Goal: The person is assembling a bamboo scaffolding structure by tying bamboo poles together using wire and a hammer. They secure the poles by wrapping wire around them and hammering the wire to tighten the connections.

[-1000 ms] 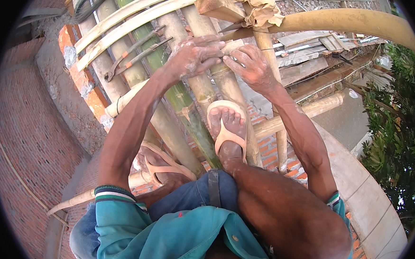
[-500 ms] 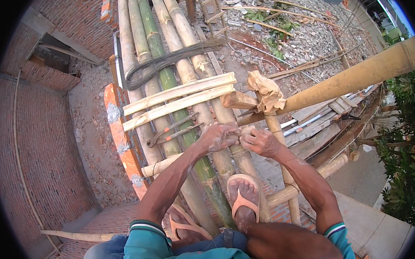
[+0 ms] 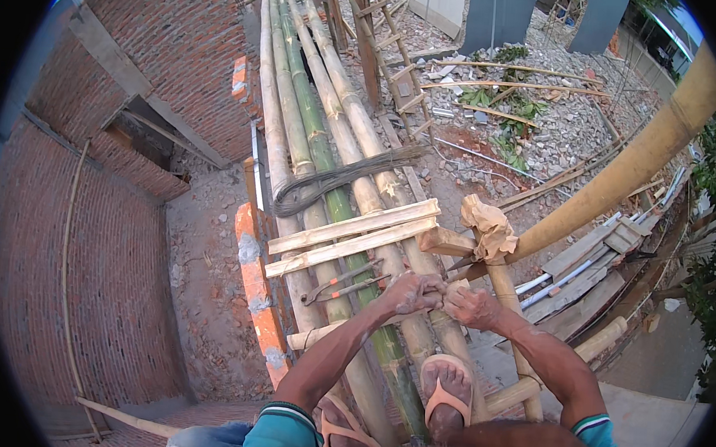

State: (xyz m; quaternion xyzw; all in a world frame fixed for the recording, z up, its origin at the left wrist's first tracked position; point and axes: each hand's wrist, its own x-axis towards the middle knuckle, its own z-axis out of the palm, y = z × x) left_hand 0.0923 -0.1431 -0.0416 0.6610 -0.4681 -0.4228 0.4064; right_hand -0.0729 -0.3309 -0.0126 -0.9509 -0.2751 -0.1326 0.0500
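Note:
My left hand (image 3: 409, 292) and my right hand (image 3: 469, 306) meet knuckle to knuckle over a pale bamboo pole (image 3: 437, 335) of the scaffold deck. Both have their fingers curled tight, and whatever sits between them is hidden. Just left of my left hand, a pair of metal pincers (image 3: 338, 284) lies on the poles. Two split bamboo slats (image 3: 349, 235) cross the poles beyond my hands. A crumpled brown wad (image 3: 489, 227) caps an upright post (image 3: 510, 315) beside my right hand. My sandalled foot (image 3: 444, 393) rests on the poles below.
Long bamboo poles (image 3: 315, 114) run away from me, with a bundle of dark wire (image 3: 353, 170) draped across them. A thick yellow bamboo pole (image 3: 632, 162) slants up to the right. Brick walls (image 3: 87, 231) stand on the left, with an orange-painted plank (image 3: 255, 295) beside the poles. A ladder (image 3: 389, 53) and rubble lie far below.
My view has lifted, so more of the poles and the ground shows. My hands went from lying spread on the poles to meeting with clenched fingers.

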